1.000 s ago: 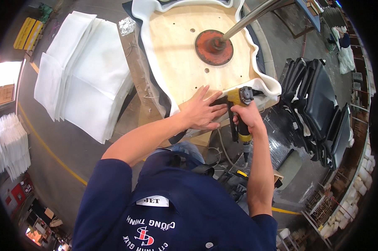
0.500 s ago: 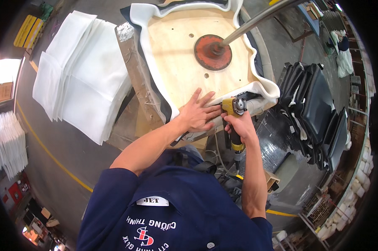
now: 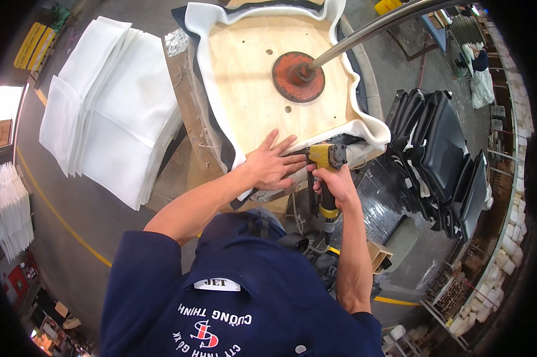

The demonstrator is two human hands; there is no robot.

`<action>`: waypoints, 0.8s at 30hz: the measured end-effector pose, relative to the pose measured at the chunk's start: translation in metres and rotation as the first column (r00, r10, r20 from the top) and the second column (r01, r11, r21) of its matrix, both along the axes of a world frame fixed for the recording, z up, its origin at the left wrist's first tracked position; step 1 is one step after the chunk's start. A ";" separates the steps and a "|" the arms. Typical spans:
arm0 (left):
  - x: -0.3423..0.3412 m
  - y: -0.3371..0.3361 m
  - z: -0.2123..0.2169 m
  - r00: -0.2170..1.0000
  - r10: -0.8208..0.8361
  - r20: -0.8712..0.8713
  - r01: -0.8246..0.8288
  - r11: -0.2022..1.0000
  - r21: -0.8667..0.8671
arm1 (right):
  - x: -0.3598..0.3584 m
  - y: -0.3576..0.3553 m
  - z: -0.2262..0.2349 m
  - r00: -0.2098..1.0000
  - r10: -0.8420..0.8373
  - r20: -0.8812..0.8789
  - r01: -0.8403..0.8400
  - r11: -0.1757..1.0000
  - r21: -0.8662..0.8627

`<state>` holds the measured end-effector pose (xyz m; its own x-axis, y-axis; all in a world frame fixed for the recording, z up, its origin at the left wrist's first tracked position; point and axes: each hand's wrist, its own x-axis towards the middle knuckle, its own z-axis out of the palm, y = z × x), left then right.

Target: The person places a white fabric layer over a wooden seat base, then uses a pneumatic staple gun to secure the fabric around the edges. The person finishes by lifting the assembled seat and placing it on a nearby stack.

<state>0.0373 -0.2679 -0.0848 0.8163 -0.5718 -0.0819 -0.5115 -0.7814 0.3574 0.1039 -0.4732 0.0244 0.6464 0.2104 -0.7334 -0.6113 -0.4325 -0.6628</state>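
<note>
A yellow and black pneumatic staple gun (image 3: 320, 156) is gripped by its handle in my right hand (image 3: 341, 184). Its nose points left, at the near edge of a pale plywood seat panel (image 3: 239, 77). My left hand (image 3: 273, 165) lies there with fingers spread, fingertips on the wood and palm over the folded edge, close beside the nose. White foam padding (image 3: 206, 65) wraps up around the panel's rim, with dark cover material (image 3: 224, 146) showing outside it. A round red press plate (image 3: 298, 77) on a metal rod (image 3: 375, 30) rests on the panel.
White foam sheets (image 3: 120, 107) are stacked to the left, and another white stack (image 3: 8, 205) stands farther left. Black upholstered pieces (image 3: 438, 143) are piled on the right. An air hose (image 3: 296, 214) hangs below the work. A person (image 3: 478, 59) is at the far right.
The staple gun has turned so that more of its side shows, and its nose sits slightly farther left along the near edge. My left hand stays spread on the panel. The whole view has shifted slightly.
</note>
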 end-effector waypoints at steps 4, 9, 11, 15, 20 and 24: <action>-0.002 -0.002 0.000 0.997 0.037 -0.067 -0.041 0.998 -0.056 | -0.003 0.013 0.000 1.000 0.026 0.010 -0.025 0.999 -0.044; -0.001 -0.004 -0.001 0.993 0.069 -0.095 -0.073 0.996 -0.043 | 0.005 0.028 -0.002 0.998 0.064 -0.019 -0.066 0.983 -0.173; 0.002 -0.004 0.003 0.993 0.062 -0.101 -0.066 0.997 -0.035 | 0.005 0.026 -0.002 0.998 0.060 0.002 -0.059 0.986 -0.159; -0.006 0.003 0.015 0.995 0.054 -0.085 -0.059 0.997 -0.048 | 0.000 0.024 0.005 0.999 0.044 0.021 -0.042 0.994 -0.096; -0.027 0.012 0.020 0.997 0.075 -0.033 -0.074 0.997 0.007 | -0.010 0.022 0.004 0.998 0.035 -0.046 -0.037 0.999 -0.040; -0.026 0.008 0.019 0.992 0.114 -0.054 -0.115 0.993 -0.028 | -0.013 0.031 0.004 0.999 0.039 0.002 -0.039 0.997 -0.061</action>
